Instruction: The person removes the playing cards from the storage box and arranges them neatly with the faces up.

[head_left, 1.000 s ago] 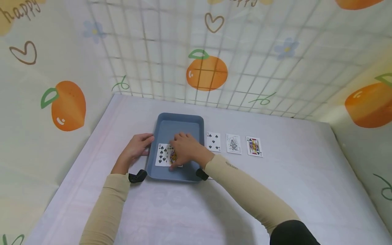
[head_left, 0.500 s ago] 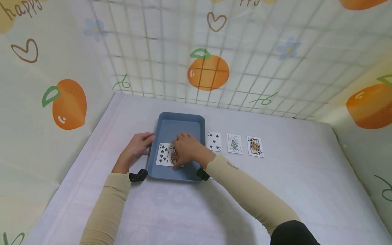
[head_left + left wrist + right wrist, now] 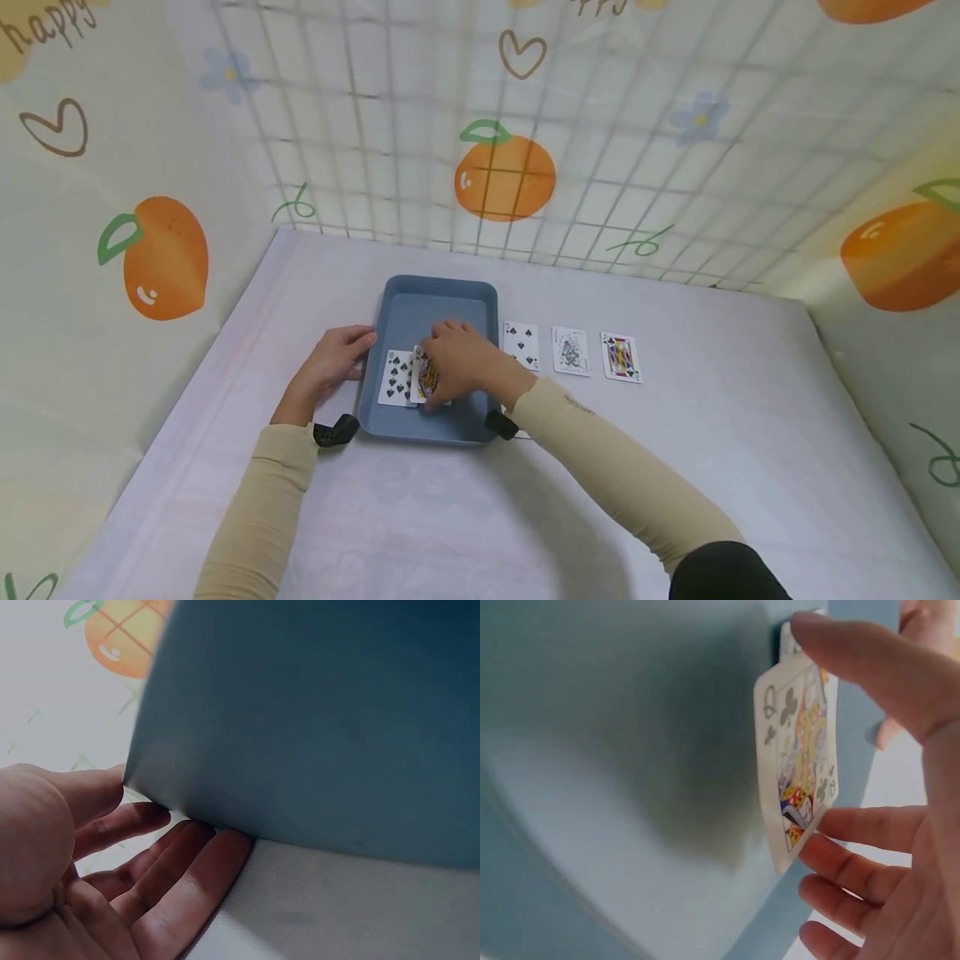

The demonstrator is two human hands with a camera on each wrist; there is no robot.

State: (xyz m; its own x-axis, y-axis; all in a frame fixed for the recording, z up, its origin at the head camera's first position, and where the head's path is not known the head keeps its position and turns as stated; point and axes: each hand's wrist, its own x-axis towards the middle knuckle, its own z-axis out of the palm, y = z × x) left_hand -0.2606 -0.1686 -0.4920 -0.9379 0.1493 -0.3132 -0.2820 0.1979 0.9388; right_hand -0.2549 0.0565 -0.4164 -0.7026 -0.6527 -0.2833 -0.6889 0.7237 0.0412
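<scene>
My right grip (image 3: 467,360) pinches the queen of clubs (image 3: 424,379) inside the tray (image 3: 438,308), thumb and fingertips near opposite edges, probably so the card doesn't bend; it appears to overlap the spade card (image 3: 393,379). My left grip (image 3: 334,358), fingers loosely extended, rests against the tray's outer side, likely to stop it sliding on the bench (image 3: 405,517).

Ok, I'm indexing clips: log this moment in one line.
left hand: touching tray's left side; right hand: pinching queen of clubs; spade card: in tray
</scene>
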